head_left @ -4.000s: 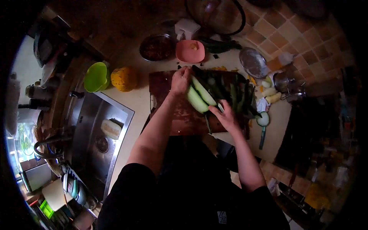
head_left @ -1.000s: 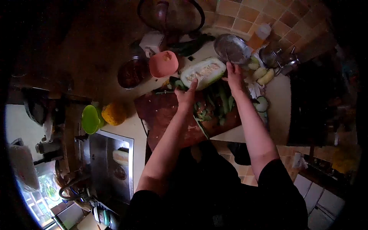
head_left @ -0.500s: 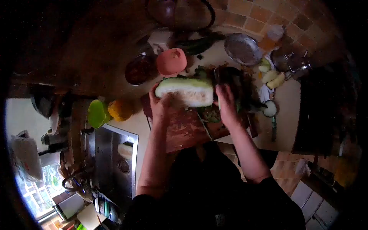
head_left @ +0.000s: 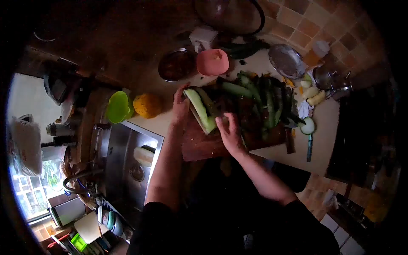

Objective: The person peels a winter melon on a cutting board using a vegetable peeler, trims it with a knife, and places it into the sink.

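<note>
A cut piece of pale green gourd is held tilted above the left part of the wooden cutting board. My left hand is closed around its upper left side, the thumb hidden behind it. At its lower right, my right hand has its fingers bent close to the gourd's end. A dim, flat, dark shape lies between that hand and the gourd; I cannot make out whether it is a blade. Long green peelings are heaped on the right part of the board.
Behind the board stand a pink bowl, a dark round dish and a metal plate. A green bowl and an orange-yellow fruit sit left, by the sink holding a pale piece. A peeler-like tool lies right.
The gourd has turned from showing its white, seedy cut face to a steep tilt with its green side showing. My right hand has moved left and down towards its lower end. The view has shifted.
</note>
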A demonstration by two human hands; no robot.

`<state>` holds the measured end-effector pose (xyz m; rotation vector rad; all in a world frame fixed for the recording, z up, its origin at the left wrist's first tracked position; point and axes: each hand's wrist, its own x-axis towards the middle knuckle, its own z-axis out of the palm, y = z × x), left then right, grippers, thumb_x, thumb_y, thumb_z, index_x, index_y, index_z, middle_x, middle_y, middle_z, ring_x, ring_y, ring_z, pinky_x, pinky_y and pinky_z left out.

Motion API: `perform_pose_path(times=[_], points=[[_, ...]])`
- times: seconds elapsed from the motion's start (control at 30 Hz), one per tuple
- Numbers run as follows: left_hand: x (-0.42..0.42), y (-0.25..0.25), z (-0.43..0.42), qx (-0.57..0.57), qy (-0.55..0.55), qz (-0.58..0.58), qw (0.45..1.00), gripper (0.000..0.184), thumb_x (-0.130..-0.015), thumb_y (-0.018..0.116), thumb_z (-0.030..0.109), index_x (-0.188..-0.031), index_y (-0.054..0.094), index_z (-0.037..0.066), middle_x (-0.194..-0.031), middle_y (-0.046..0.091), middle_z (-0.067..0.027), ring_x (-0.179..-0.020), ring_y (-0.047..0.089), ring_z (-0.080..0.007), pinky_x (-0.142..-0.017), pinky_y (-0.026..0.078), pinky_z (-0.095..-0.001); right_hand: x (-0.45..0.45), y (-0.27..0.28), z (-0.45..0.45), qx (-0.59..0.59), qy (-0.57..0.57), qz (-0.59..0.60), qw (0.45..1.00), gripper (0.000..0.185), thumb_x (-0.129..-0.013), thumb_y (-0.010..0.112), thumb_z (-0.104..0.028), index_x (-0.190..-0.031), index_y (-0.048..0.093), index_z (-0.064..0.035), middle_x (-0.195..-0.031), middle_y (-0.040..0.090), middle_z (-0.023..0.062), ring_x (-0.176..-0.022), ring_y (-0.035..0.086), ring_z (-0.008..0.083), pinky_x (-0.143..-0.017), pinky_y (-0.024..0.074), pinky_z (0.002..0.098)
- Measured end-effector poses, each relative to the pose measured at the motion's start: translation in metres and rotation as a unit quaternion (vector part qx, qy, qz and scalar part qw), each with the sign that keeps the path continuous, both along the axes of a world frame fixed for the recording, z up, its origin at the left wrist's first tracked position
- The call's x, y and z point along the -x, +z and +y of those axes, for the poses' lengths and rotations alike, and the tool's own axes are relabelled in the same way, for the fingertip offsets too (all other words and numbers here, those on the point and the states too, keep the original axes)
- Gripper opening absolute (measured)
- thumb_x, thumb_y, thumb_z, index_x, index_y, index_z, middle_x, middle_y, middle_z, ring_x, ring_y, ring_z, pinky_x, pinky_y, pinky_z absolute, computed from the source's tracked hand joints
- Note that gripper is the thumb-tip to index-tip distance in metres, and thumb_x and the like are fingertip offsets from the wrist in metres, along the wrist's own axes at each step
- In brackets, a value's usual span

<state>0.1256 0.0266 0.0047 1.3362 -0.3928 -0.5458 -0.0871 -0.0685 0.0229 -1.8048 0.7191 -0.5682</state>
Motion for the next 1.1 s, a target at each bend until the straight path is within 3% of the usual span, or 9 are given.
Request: perform_pose_path(times=[0.2,0.23,0.47,0.57,0.67,0.7,0.83,0.93,1.1], points=[[0.057,0.020,-0.005,-0.033,0.089,0.035,0.995,0.050,-0.104,0.050,0.025,-0.150,0.048,0.004,-0.145,0.055,-0.0130,-0.128,0.053,-0.0247,-0.111,0.040,-0.0347,-0.001,0.015,0.022,-0.006,0.013,0.063,0.998,0.045,-0.102,0.057,-0.046,-0.121,0.060,-0.0057,-0.119,0.066,0.0175,-0.112,0.062,0.0372,-0.095,0.0490,0.0448],[0.074,0.049,0.003,-0.195,0.068,-0.014,0.978,0.048,-0.104,0.052,0.027,-0.146,0.052,0.004,-0.145,0.054,-0.0167,-0.132,0.050,-0.0284,-0.113,0.037,-0.0373,0.002,0.017,0.017,-0.037,0.019,0.082,0.996,0.045,-0.103,0.056,-0.047,-0.121,0.061,-0.0061,-0.119,0.066,0.0174,-0.112,0.063,0.0375,-0.095,0.0490,0.0448],[0.126,0.059,0.038,-0.337,0.008,-0.428,0.838,0.083,-0.081,0.079,0.034,-0.150,0.043,0.004,-0.141,0.054,-0.0218,-0.126,0.056,-0.0396,-0.107,0.045,-0.0450,0.006,-0.003,0.009,-0.113,0.060,0.090,0.988,0.049,-0.103,0.055,-0.048,-0.127,0.058,-0.0060,-0.116,0.068,0.0181,-0.108,0.065,0.0376,-0.094,0.0497,0.0447],[0.115,0.066,0.037,-0.361,-0.015,-0.427,0.829,0.089,-0.076,0.083,0.033,-0.149,0.042,0.003,-0.136,0.057,-0.0215,-0.121,0.058,-0.0409,-0.101,0.049,-0.0464,0.000,-0.004,0.003,-0.052,0.075,0.039,0.995,0.041,-0.104,0.059,-0.038,-0.128,0.057,-0.0052,-0.106,0.068,0.0116,-0.095,0.066,0.0200,-0.080,0.0526,0.0338],[0.108,0.066,0.040,-0.361,-0.013,-0.363,0.859,0.087,-0.074,0.085,0.031,-0.146,0.044,0.003,-0.130,0.059,-0.0204,-0.116,0.060,-0.0406,-0.094,0.052,-0.0463,-0.013,0.024,-0.016,-0.225,0.135,0.118,0.958,0.043,-0.103,0.061,-0.037,-0.133,0.056,-0.0059,-0.103,0.067,0.0110,-0.079,0.067,0.0149,-0.060,0.0520,0.0300],[0.106,0.060,0.042,-0.352,-0.004,-0.361,0.864,0.087,-0.073,0.085,0.031,-0.145,0.045,0.003,-0.129,0.060,-0.0197,-0.115,0.061,-0.0401,-0.093,0.053,-0.0460,-0.023,0.007,-0.015,-0.185,0.100,0.082,0.974,0.045,-0.103,0.061,-0.036,-0.137,0.055,-0.0074,-0.097,0.068,0.0087,-0.071,0.066,0.0102,-0.047,0.0465,0.0257],[0.105,0.056,0.049,-0.365,0.005,-0.324,0.873,0.088,-0.071,0.087,0.030,-0.145,0.046,0.006,-0.128,0.061,-0.0172,-0.114,0.062,-0.0376,-0.091,0.054,-0.0457,-0.065,-0.013,-0.031,0.204,0.025,-0.051,0.977,0.043,-0.103,0.059,-0.033,-0.138,0.055,-0.0074,-0.100,0.074,0.0129,-0.082,0.073,0.0293,-0.060,0.0552,0.0424],[0.110,0.053,0.044,-0.364,0.028,-0.344,0.865,0.089,-0.069,0.088,0.029,-0.145,0.046,0.009,-0.128,0.061,-0.0160,-0.112,0.063,-0.0374,-0.090,0.054,-0.0458,-0.087,0.008,-0.041,0.264,0.075,-0.056,0.960,0.039,-0.102,0.058,-0.030,-0.135,0.058,-0.0077,-0.099,0.074,0.0178,-0.083,0.071,0.0391,-0.067,0.0561,0.0504],[0.113,0.051,0.041,-0.391,0.040,-0.300,0.869,0.083,-0.069,0.088,0.027,-0.141,0.048,0.012,-0.128,0.060,-0.0158,-0.109,0.063,-0.0406,-0.087,0.054,-0.0475,-0.084,0.040,-0.021,0.308,0.086,0.098,0.942,0.031,-0.102,0.055,-0.026,-0.129,0.062,-0.0106,-0.081,0.071,0.0174,-0.070,0.069,0.0388,-0.060,0.0543,0.0500]])
